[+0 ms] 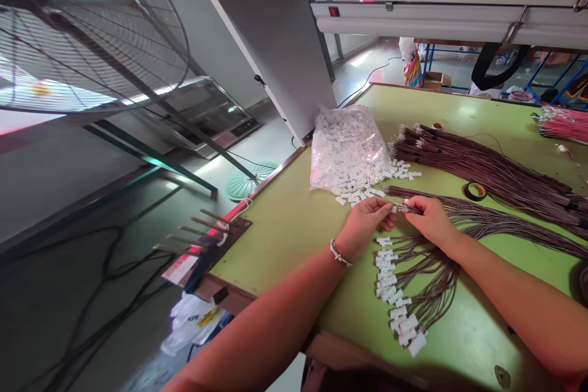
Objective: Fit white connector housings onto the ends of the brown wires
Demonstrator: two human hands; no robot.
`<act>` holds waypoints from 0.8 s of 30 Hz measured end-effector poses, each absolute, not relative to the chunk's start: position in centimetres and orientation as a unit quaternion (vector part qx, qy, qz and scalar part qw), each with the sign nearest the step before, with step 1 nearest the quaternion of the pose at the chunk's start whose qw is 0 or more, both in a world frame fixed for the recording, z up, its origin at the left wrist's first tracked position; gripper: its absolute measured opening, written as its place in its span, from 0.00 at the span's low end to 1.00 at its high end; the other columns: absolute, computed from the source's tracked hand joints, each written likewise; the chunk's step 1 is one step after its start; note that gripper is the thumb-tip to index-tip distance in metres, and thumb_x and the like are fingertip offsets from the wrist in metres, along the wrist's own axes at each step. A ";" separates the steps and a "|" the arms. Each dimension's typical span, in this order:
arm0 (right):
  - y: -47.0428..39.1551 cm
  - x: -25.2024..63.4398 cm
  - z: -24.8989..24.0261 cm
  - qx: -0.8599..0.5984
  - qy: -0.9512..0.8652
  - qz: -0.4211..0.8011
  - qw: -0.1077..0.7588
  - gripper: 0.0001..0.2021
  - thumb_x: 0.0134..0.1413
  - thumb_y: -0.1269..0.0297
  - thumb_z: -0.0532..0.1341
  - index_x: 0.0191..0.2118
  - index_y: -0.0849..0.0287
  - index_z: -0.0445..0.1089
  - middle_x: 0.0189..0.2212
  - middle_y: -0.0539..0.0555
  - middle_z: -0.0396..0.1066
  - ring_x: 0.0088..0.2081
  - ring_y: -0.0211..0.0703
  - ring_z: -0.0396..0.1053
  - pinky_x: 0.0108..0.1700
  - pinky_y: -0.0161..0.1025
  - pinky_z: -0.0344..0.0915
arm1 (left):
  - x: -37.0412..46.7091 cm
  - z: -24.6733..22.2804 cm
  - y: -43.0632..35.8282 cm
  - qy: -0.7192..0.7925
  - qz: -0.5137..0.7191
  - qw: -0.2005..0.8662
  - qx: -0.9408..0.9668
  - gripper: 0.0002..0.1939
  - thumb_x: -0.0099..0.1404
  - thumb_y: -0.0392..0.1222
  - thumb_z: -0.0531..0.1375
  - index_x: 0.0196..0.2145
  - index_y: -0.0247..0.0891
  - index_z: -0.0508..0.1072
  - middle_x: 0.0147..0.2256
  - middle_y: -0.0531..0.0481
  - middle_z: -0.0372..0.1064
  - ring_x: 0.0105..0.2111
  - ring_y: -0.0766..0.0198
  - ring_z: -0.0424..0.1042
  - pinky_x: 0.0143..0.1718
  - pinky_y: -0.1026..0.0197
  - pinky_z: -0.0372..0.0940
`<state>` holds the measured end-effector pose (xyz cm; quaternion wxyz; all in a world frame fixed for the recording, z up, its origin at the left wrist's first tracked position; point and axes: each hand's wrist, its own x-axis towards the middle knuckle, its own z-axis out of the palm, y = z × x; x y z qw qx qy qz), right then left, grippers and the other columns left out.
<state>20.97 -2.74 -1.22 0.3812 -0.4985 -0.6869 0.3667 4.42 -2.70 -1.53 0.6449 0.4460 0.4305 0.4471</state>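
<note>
My left hand point(367, 223) pinches a small white connector point(395, 209) in front of the plastic bag. Close on its right, my right hand point(427, 217) is closed on the ends of thin brown wires point(410, 209), which meet the connector between the two hands. Below my hands, a column of white connectors point(386, 278) joined to brown wires lies on the green table point(285, 220). Behind them sits a clear bag point(349, 147) of loose white connectors, some spilled at its open edge. A loose spread of brown wires point(496, 215) runs off to the right.
Thick brown wire bundles point(478, 165) lie at the back right, with a black tape roll point(474, 191) beside them. Pink wires point(565, 124) are at the far right. A metal prong rack point(220, 239) is clamped to the left edge. A large fan point(92, 30) stands left.
</note>
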 end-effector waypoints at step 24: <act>-2.5 21.3 -1.4 -0.462 -0.750 0.358 0.310 0.06 0.46 0.69 0.56 0.23 0.60 0.68 0.18 0.48 0.64 0.25 0.36 0.58 0.29 0.33 0.54 | 4.8 -1.6 -2.7 0.438 0.434 0.643 0.454 0.15 0.51 0.48 0.65 0.25 0.32 0.67 0.17 0.54 0.67 0.14 0.73 0.63 0.15 0.70 0.58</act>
